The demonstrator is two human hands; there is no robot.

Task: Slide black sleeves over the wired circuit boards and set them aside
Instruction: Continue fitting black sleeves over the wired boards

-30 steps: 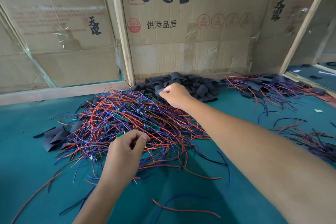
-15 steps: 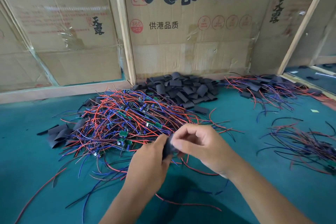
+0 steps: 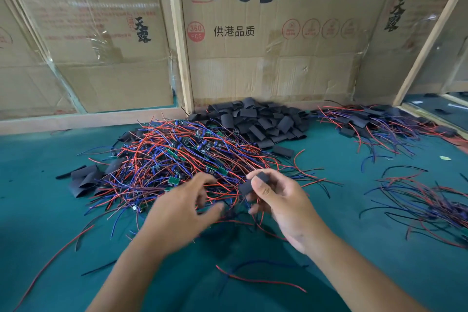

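My right hand [image 3: 281, 200] pinches a black sleeve [image 3: 254, 182] between thumb and fingers, above the near edge of the wire pile. My left hand [image 3: 184, 208] is just left of it, blurred, its fingers loosely spread and a little apart from the sleeve; whether it holds wires I cannot tell. Thin dark wires hang below the sleeve. A big tangle of red and blue wired circuit boards [image 3: 177, 157] lies on the green table [image 3: 38, 210]. Behind it sits a heap of black sleeves [image 3: 260, 119].
Sleeved boards with wires lie in a pile at the back right [image 3: 374, 122]. More wires lie at the right edge [image 3: 425, 203]. A few flat sleeves [image 3: 86, 180] rest left of the tangle. Cardboard walls [image 3: 266, 33] close the back. A loose red wire [image 3: 260, 280] lies near me.
My right hand took a sleeve from the back heap and brought it near. Both hands met on it half a second ago. Now the left hand has come off, slightly leftward.
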